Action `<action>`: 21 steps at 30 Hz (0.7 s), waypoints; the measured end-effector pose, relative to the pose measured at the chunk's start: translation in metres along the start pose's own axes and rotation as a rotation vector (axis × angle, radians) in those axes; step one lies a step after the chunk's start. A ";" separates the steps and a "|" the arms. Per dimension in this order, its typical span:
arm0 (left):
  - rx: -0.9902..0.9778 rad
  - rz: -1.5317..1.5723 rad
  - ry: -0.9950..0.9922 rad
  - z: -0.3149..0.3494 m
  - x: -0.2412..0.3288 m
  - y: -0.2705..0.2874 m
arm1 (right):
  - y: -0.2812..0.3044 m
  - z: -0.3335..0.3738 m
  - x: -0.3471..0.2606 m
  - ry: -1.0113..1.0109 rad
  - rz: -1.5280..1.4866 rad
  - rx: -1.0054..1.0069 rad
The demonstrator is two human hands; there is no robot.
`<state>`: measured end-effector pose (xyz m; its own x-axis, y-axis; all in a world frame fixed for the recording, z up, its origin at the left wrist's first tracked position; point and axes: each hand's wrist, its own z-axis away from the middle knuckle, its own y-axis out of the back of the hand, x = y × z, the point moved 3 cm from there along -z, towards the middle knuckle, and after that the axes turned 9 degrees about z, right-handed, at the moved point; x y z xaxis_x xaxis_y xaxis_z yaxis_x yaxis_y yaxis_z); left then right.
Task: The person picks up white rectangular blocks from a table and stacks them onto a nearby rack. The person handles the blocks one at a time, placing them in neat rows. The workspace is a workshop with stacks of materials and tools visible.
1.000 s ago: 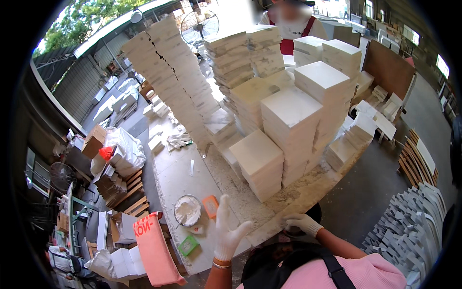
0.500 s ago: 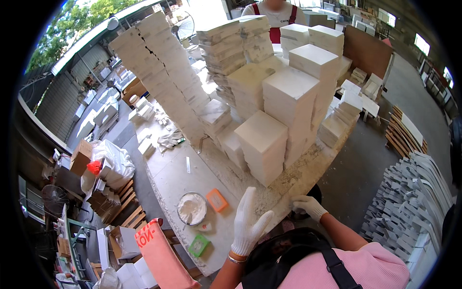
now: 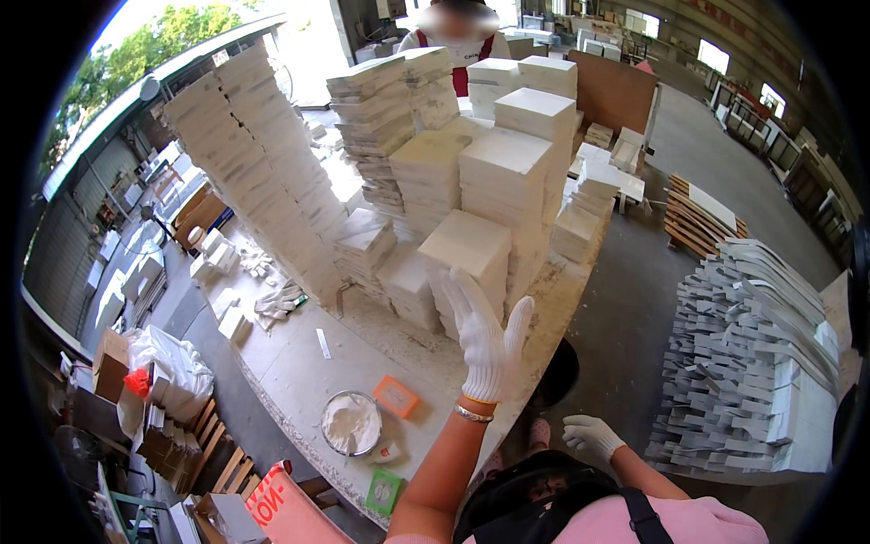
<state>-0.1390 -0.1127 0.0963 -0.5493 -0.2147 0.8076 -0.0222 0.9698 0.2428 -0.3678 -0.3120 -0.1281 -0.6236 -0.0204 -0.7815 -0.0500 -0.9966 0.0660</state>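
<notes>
My left hand [image 3: 483, 340], in a white knit glove, is raised over the worktable with its fingers stretched and nothing in it. Its fingertips overlap the nearest stack of white square slabs [image 3: 467, 245] in the view; whether they touch I cannot tell. Beyond it rises a taller slab stack [image 3: 507, 163]. Past the table's right edge, my right hand [image 3: 592, 436] hangs low beside my body, also gloved, its fingers loosely bent and apart, holding nothing. Left of my left forearm are a metal bowl of white paste [image 3: 352, 423], an orange block [image 3: 396, 397] and a green box [image 3: 385, 490].
A leaning tall slab column [image 3: 258, 172] stands at the table's far left, with gloves [image 3: 279, 302] near its foot. A person [image 3: 456, 45] is behind the stacks. Grey strips [image 3: 734, 363] are piled at right. A dark round bin [image 3: 557, 372] stands beside the table.
My left hand has risen and moved forward, towards the nearest stack. My right hand has shifted down and away from the table edge. The whole view has turned a little to the right.
</notes>
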 end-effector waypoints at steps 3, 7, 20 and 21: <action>0.013 0.011 -0.020 -0.002 -0.001 -0.002 | -0.001 0.021 0.021 -0.164 -0.377 0.075; 0.021 0.146 0.060 0.007 -0.013 0.019 | 0.001 0.040 0.034 -0.131 -0.352 0.107; -0.357 0.202 0.526 0.235 0.002 0.032 | 0.070 0.127 0.152 -0.208 -0.098 0.314; -0.487 0.115 0.475 0.241 0.017 0.022 | 0.076 0.134 0.171 -0.221 -0.136 0.332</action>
<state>-0.3501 -0.0675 -0.0138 -0.0976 -0.2483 0.9638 0.4533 0.8510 0.2651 -0.5833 -0.3806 -0.1738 -0.7444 0.1629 -0.6476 -0.3695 -0.9083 0.1962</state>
